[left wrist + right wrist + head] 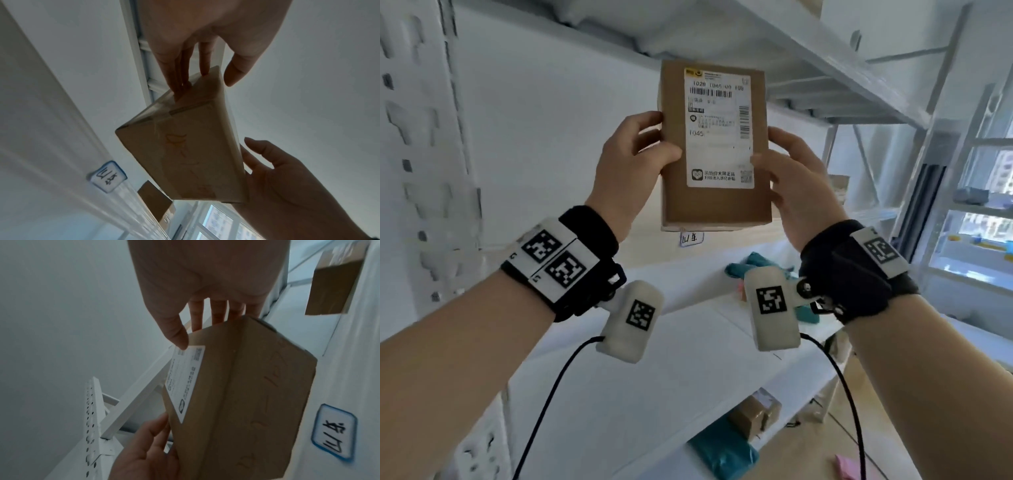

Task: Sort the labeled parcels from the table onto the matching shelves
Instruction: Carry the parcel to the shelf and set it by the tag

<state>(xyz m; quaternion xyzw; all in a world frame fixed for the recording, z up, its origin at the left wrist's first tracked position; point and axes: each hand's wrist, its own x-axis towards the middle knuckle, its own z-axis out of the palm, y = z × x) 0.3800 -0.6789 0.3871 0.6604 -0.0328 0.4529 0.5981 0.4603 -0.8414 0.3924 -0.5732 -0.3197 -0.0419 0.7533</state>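
Observation:
I hold a brown cardboard parcel (714, 144) upright in front of a white shelf unit, its white shipping label (719, 126) facing me. My left hand (659, 137) pinches its left edge, thumb on the front. On the right edge my right hand (770, 147) grips it, thumb on the label. The left wrist view shows my left fingers (180, 73) along the parcel (185, 154). In the right wrist view my right thumb (176, 335) presses the label's corner on the parcel (246, 394). A handwritten shelf tag (691, 238) sits just below the parcel.
An upper shelf board (808, 75) hangs close above the parcel. Teal bags (756, 270) lie on the shelf below. Lower down are a small cardboard box (753, 414) and a teal bag (722, 452). Another cardboard box (333, 288) sits on the tagged shelf. A window (979, 240) is at right.

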